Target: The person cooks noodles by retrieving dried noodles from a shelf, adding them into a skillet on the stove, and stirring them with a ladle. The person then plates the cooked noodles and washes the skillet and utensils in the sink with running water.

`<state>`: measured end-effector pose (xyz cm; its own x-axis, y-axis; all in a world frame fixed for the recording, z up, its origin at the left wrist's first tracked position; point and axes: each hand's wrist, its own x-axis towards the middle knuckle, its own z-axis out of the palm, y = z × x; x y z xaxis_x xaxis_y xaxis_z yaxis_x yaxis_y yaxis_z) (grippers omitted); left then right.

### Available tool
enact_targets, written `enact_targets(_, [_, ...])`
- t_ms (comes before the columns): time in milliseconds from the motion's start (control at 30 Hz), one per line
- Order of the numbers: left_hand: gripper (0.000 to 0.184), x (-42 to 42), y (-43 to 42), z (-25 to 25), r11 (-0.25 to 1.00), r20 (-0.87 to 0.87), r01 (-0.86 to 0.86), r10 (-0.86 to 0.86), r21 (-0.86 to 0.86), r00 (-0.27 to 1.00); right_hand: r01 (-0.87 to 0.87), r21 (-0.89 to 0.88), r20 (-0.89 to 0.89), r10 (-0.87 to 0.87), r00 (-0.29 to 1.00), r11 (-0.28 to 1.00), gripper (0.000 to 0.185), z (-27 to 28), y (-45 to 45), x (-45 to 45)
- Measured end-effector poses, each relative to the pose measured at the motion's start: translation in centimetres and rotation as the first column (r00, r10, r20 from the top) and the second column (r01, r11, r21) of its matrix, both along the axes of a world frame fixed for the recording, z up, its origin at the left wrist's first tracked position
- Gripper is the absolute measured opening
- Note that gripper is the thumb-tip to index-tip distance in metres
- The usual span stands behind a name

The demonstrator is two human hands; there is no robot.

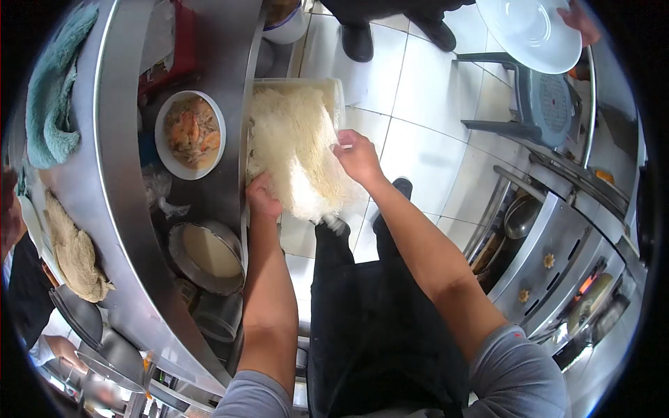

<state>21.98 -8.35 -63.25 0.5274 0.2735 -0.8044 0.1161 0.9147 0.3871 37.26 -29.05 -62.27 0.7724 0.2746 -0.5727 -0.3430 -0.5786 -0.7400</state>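
A clear plastic bag [306, 184] with pale yellow, fine stringy stuff, like dry thin noodles or crumbs, hangs between my hands. My left hand [263, 197] is closed on its left edge, beside the steel counter. On the other side my right hand [357, 157] pinches the bag's right edge between thumb and fingers. The same pale stuff fills the view over a translucent plastic bin [339, 97], whose rim shows at the top and right. How much lies in the bag and how much in the bin I cannot tell.
On the steel shelf left of me stand a white bowl of shrimp [160, 143] and a pot of whitish liquid [209, 254]. A grey stool [550, 104] is at the upper right. Nearby a person's hand [582, 24] holds a white bowl [533, 31]. Another person stands beyond the counter.
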Motion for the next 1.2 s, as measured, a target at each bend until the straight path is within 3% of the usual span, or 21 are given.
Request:
enact_targets(67, [0.054,-0.7,-0.1,-0.3,0.998,0.027,-0.007,0.009,-0.069,1.000,-0.054,-0.072,-0.001,0.054,0.999,0.996,0.045,0.6,-0.2,0.4])
enact_targets(167, [0.055,-1.4,-0.2,-0.5,0.998,-0.075,0.031,-0.026,0.062,0.997,-0.087,-0.080,-0.126,0.077,0.989,0.993,0.043,1.0,-0.1,0.6])
enact_targets(233, [0.052,-1.8,-0.3,-0.9,0.998,-0.081,-0.055,0.055,0.000,0.995,-0.162,0.014,-0.327,0.157,0.932,0.987,0.046,0.7,0.3,0.2])
enact_targets(267, [0.052,-2.1,-0.3,-1.2,0.999,-0.083,-0.053,0.052,-0.001,0.995,-0.159,0.014,-0.329,0.155,0.932,0.987,0.046,0.5,0.6,-0.3])
enact_targets(333, [0.047,-2.5,-0.4,-1.6,0.998,-0.058,-0.049,0.051,0.033,0.997,-0.246,0.035,-0.113,0.248,0.962,0.969,0.042,0.3,1.7,-1.4])
enact_targets(367, [0.047,-2.4,-0.5,-1.3,0.998,-0.057,-0.046,0.048,0.033,0.997,-0.242,0.035,-0.112,0.244,0.963,0.970,0.042,0.7,2.3,-1.9])
enact_targets(433, [0.044,-2.6,-1.0,-0.5,0.997,-0.065,-0.062,0.058,-0.056,0.996,-0.136,0.217,-0.041,0.148,0.988,0.967,0.040,1.5,3.4,-2.9])
enact_targets(500, [0.045,-4.4,-0.3,-2.0,0.981,0.182,0.034,0.002,-0.192,0.983,-0.156,0.248,-0.074,0.179,0.981,0.956,0.039,1.4,4.2,-3.2])
enact_targets(567, [0.034,-3.8,-0.7,-0.8,0.937,0.406,0.048,0.103,-0.345,0.908,-0.176,0.281,-0.106,0.212,0.971,0.944,0.039,0.9,4.1,-3.2])
enact_targets(600, [0.024,-3.8,-1.1,-0.1,0.954,0.344,0.000,0.109,-0.301,0.933,-0.164,0.332,-0.105,0.209,0.972,0.929,0.040,0.6,3.6,-2.6])
enact_targets(667, [0.023,-3.7,-1.2,0.8,0.956,0.303,-0.015,0.107,-0.292,0.947,-0.154,0.438,-0.156,0.244,0.957,0.886,0.039,0.6,2.1,-1.0])
enact_targets(700, [0.023,-3.8,-1.2,1.2,0.958,0.263,-0.029,0.107,-0.284,0.959,0.010,0.571,-0.270,0.176,0.946,0.821,0.045,1.4,0.7,-0.4])
enact_targets(733, [0.024,-3.4,-1.4,2.1,0.961,0.248,-0.036,0.107,-0.274,0.963,0.057,0.521,-0.340,0.145,0.929,0.852,0.053,2.1,-0.7,0.5])
enact_targets(767, [0.024,-3.8,-1.3,1.8,0.961,0.245,-0.042,0.112,-0.272,0.963,0.030,0.480,-0.300,0.131,0.945,0.877,0.060,3.6,-2.1,1.6])
enact_targets(867, [0.024,-4.5,-0.9,1.0,0.947,0.320,-0.001,0.109,-0.321,0.941,0.213,0.517,-0.442,0.046,0.896,0.829,0.065,3.9,-6.1,3.3])
enact_targets(900, [0.023,-4.5,-1.0,0.9,0.948,0.295,-0.001,0.100,-0.318,0.950,0.211,0.445,-0.493,0.041,0.869,0.870,0.062,3.5,-7.4,3.8])
enact_targets(967, [0.023,-4.5,-0.9,0.7,0.950,0.270,-0.005,0.094,-0.313,0.958,0.318,0.467,-0.580,0.015,0.814,0.825,0.056,3.2,-8.9,4.2])
enact_targets(1067, [0.023,-4.6,-1.1,0.1,0.950,0.335,0.039,0.071,-0.310,0.939,0.342,0.478,-0.636,0.050,0.770,0.809,0.049,2.3,-9.1,3.4])
enact_targets(1200, [0.024,-3.9,-1.7,1.1,0.945,0.350,-0.020,0.140,-0.326,0.926,0.392,0.489,-0.658,0.034,0.753,0.779,0.044,1.7,-4.6,0.7])
